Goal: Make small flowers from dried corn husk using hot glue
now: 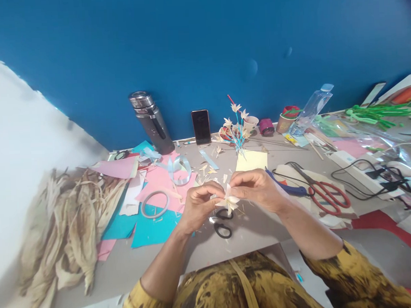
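Note:
Between my two hands is a small cream flower [231, 203] with pointed petals. My left hand [202, 203] pinches it from the left, thumb and fingertips together at its base. From the other side, my right hand [254, 186] grips a pale upright petal of the same flower between thumb and fingers. Just below lie black-handled scissors [223, 229], their blades hidden beneath my hands. Beyond my hands, a bunch of finished cream flowers [237, 125] on blue stems stands near the wall, and a pale yellow paper [251, 161] lies in front of it.
Dried husks [68, 223] hang over the left edge. A tape roll [155, 205] rests on blue paper [154, 226]. A flask [151, 122] and a phone [201, 127] stand at the wall. Red-handled scissors [328, 197], blue-handled pliers [288, 187] and a power strip [363, 172] lie right.

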Available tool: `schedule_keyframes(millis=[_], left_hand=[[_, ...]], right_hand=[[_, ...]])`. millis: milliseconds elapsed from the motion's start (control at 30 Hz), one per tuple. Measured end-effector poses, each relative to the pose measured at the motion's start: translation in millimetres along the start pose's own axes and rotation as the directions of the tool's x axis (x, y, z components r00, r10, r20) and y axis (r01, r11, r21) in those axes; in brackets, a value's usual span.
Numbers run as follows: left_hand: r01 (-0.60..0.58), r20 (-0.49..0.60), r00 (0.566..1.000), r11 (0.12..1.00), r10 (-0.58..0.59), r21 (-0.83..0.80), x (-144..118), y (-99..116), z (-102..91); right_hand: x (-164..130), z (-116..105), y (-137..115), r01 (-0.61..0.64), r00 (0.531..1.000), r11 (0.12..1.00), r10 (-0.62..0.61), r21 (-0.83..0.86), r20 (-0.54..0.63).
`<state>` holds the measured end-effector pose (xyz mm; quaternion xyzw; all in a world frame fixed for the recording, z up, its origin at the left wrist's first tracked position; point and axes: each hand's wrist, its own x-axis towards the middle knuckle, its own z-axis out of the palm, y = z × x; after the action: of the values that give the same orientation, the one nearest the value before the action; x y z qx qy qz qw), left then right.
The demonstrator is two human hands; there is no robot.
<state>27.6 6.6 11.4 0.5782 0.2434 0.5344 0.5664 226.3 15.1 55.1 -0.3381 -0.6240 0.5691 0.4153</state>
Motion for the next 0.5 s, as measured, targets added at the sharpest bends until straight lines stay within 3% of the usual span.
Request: schedule_keyframes(millis=[500], left_hand=[[0.041, -0.06, 0.997, 0.999, -0.042, -0.009, 0.7, -2.9, 3.3]], right_hand=[[-1.4, -2.4, 4.6, 0.035, 0.999, 0.999, -0.034, -0.023, 0.036]])
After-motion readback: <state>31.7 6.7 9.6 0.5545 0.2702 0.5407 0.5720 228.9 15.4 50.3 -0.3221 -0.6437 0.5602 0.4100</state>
